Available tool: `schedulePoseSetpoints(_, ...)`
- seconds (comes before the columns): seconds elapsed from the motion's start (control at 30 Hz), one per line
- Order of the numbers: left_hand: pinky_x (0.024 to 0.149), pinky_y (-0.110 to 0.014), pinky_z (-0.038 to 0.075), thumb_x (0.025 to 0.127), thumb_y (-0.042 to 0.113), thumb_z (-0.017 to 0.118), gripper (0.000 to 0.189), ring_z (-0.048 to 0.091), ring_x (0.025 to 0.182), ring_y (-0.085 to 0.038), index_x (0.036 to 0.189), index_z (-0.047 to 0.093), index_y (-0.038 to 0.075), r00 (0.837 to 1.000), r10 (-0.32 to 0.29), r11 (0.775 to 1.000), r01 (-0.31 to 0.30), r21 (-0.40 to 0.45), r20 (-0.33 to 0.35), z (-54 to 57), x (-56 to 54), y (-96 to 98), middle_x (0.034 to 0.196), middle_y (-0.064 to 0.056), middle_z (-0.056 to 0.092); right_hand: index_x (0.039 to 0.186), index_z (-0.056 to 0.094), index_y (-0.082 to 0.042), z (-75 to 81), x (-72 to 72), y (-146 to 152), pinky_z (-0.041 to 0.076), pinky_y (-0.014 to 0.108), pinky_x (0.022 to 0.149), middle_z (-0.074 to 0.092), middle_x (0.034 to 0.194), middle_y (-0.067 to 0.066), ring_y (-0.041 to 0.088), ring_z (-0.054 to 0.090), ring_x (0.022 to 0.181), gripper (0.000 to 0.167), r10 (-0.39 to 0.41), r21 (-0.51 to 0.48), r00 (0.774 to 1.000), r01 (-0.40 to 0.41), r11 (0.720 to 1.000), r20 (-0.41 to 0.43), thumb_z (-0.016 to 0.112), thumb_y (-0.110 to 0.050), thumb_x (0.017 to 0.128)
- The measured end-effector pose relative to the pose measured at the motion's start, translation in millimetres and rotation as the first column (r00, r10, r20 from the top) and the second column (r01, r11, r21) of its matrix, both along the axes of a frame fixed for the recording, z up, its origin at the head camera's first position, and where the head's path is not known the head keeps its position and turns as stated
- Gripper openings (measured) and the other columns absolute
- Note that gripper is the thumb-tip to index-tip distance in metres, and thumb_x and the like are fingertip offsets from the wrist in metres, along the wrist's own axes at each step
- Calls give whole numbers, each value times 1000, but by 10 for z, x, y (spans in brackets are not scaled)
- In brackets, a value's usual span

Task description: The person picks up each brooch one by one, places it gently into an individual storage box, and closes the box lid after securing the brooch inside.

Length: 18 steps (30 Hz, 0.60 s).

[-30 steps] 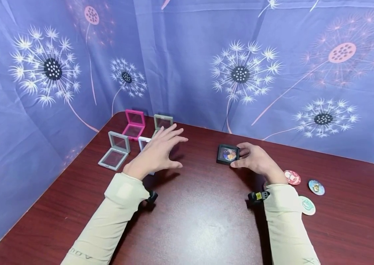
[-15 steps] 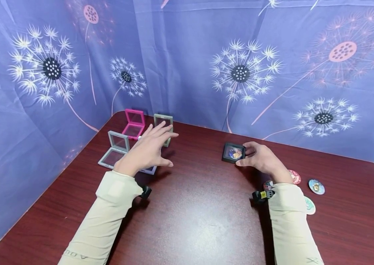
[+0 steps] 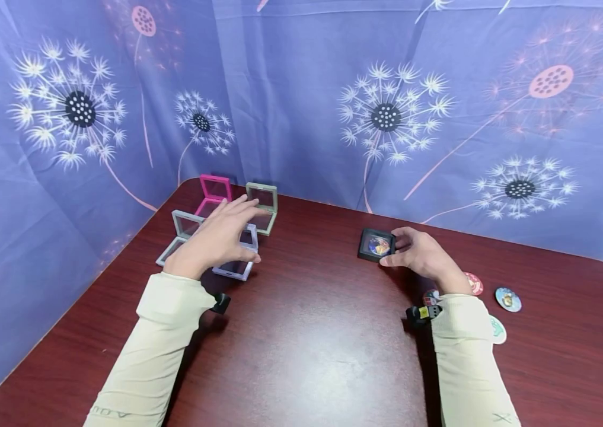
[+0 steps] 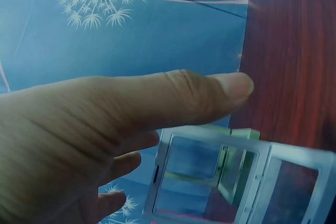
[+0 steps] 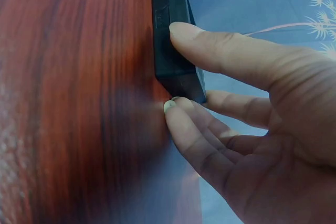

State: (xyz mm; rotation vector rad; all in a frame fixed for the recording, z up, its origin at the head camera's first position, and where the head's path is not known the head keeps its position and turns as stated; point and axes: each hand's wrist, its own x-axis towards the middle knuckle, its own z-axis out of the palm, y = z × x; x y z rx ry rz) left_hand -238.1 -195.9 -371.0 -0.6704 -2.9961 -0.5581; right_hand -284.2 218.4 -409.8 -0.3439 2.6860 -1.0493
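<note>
Near the back of the table lies a closed black display frame (image 3: 366, 254) with a round, colourful badge (image 3: 378, 245) behind its clear window. My right hand (image 3: 423, 256) holds this frame at its right end. In the right wrist view the thumb presses one side of the black frame (image 5: 170, 51), and the other fingers curl at its end. My left hand (image 3: 213, 237) hovers with fingers spread and nothing in them. Just beyond its thumb stands an opened lavender-white display frame (image 3: 233, 275); in the left wrist view a gap separates the thumb from that frame (image 4: 260, 174).
Opened grey-blue (image 3: 165, 257), pink (image 3: 216, 177) and green (image 3: 275, 207) frames stand at the back left. Beside my right wrist lie several round badges: red (image 3: 474, 283), blue (image 3: 508, 299), green-white (image 3: 498, 330), and one partly hidden. A patterned blue cloth (image 3: 301, 118) hangs behind the table.
My left hand has moved left, uncovering the green frame and more of the lavender-white one. The black frame has slid slightly right with my right hand, then stayed still.
</note>
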Motion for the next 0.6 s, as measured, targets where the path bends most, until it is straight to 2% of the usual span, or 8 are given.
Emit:
schedulePoseSetpoints(0.2, 129, -57, 10, 74, 21, 97, 90, 22, 158, -42, 151, 55, 3, 1000, -5, 1000, 5, -11, 7, -26, 17, -118, 165, -23, 39, 146, 48, 12, 11, -12, 4, 52, 51, 98, 63, 129, 32, 44, 63, 117, 81, -5, 10, 1000, 5, 1000, 15, 90, -22, 86)
schedulePoseSetpoints(0.6, 128, -57, 19, 72, 14, 95, 90, 25, 157, -44, 151, 55, -1, 999, -49, 999, 49, 3, 1, -44, -29, -216, 164, -27, 39, 148, 47, 11, 9, -8, 98, 49, 52, 102, 62, 133, 32, 44, 61, 120, 80, -40, 17, 999, 40, 999, 26, 88, -22, 88)
